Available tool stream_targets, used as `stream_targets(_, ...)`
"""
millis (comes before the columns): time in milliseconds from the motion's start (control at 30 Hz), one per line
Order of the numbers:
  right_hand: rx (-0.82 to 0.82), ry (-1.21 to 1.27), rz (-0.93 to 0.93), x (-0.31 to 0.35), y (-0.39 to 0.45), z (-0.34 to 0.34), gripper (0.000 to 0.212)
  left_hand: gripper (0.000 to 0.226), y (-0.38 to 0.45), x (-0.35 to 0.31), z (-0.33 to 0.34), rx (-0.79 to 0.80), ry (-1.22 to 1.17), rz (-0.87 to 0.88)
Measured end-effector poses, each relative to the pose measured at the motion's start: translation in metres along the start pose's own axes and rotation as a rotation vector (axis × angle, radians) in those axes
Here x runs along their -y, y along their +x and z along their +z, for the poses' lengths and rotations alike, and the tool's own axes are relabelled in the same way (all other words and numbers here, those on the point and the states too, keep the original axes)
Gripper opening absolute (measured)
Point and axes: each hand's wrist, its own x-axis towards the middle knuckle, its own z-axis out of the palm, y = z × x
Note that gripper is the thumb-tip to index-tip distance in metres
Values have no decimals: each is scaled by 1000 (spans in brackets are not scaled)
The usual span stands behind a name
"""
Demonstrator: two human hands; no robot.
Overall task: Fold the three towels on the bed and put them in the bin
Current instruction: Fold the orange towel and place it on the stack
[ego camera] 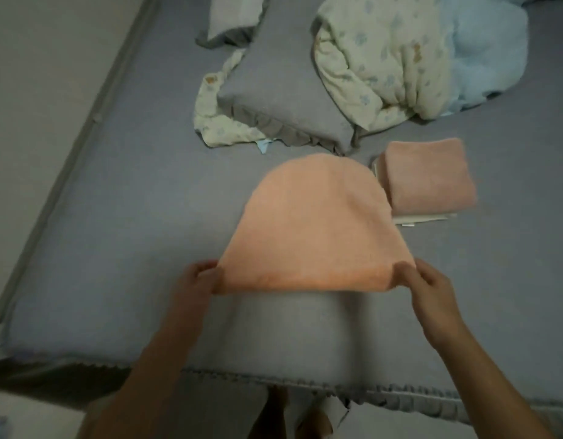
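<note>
while your left hand [200,277] and right hand [427,282] pinch the orange towel's [315,229] near corners, lifted over the bed [115,217], uneven tension could skew the fold; pink towel [429,177] sits folded far right.

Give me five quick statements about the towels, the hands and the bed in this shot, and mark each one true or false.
1. Both hands grip the orange towel at its near corners. True: the left hand and the right hand each pinch a corner.
2. The pink folded towel lies to the left of the orange towel. False: it lies to its right, farther up the bed.
3. The pink folded towel sits on top of a lighter folded piece. True: pale edges show under it.
4. A bin stands on the bed beside the towels. False: no bin is in view.
5. The grey pillow covers the orange towel. False: it lies beyond it, apart.
</note>
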Motion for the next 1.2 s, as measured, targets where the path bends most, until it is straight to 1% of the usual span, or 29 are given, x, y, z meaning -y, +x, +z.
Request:
stream_targets(67, 93, -231, 126, -47, -2, 4, 23, 21, -7, 60, 5, 26, 197, -148)
stream_targets(133, 207, -375, 296, -93, -7, 8, 24, 28, -17, 112, 8, 126, 399, -266)
stream_targets(200, 314, -487, 435, -129, -14, 10, 30, 48, -28, 153, 13, 248, 481, -355)
stream_targets(233, 351, -531, 482, -142, -17, 10, 33, 56, -31, 168, 14, 279, 495, -382)
stream_targets(267, 371, -556, 515, -151, -20, 9, 36, 58, -32, 178, 17, 290, 513, -406)
stream_targets(300, 377, -560, 534, -158, -22, 8, 36, 55, -31, 184, 19, 286, 530, -420)
stream_targets(400, 379, -508, 544, -166, -29, 6, 34, 33, -23, 187, 27, 282, 574, -406)
stream_targets(433, 381, -495, 547, -166, -29, 6, 33, 32, -17, 184, 29, 287, 561, -388)
stream_targets(500, 372, -482, 553, -168, -25, 7, 27, 43, -4, 173, 32, 276, 539, -363)
stream_targets(567, 338, -477, 549, -170, -15, 7, 24, 59, 14, 158, 38, 236, 537, -340)
stream_targets(600, 318, -477, 540, -170, -8, 8, 26, 62, 27, 149, 42, 198, 540, -328)
stream_targets(633, 302, -476, 527, -169, 0, 10, 30, 60, 41, 142, 47, 148, 542, -304)
stream_targets(700, 270, -472, 492, -163, 17, 17, 39, 48, 73, 129, 57, 40, 540, -243)
stream_targets(767, 227, -486, 445, -155, 35, 29, 44, 52, 103, 120, 65, -13, 493, -209)
stream_targets(800, 206, -503, 413, -151, 44, 36, 45, 55, 115, 115, 67, -3, 481, -206)
stream_targets(867, 181, -530, 333, -141, 60, 54, 45, 56, 139, 114, 71, 54, 489, -213)
stream_targets(933, 183, -545, 245, -129, 73, 75, 42, 47, 157, 111, 73, 137, 524, -234)
stream_targets(967, 191, -557, 201, -122, 78, 87, 40, 38, 163, 110, 74, 212, 538, -240)
stream_targets(1033, 206, -563, 142, -108, 86, 113, 36, 10, 166, 102, 74, 386, 567, -237)
stream_targets(1067, 216, -556, 130, -99, 90, 128, 35, 10, 165, 97, 73, 443, 584, -215)
stream_targets(1100, 231, -547, 121, -90, 94, 144, 35, 14, 165, 95, 71, 483, 599, -184)
stream_targets(1200, 301, -503, 63, -60, 105, 197, 33, 13, 167, 91, 59, 520, 707, -54)
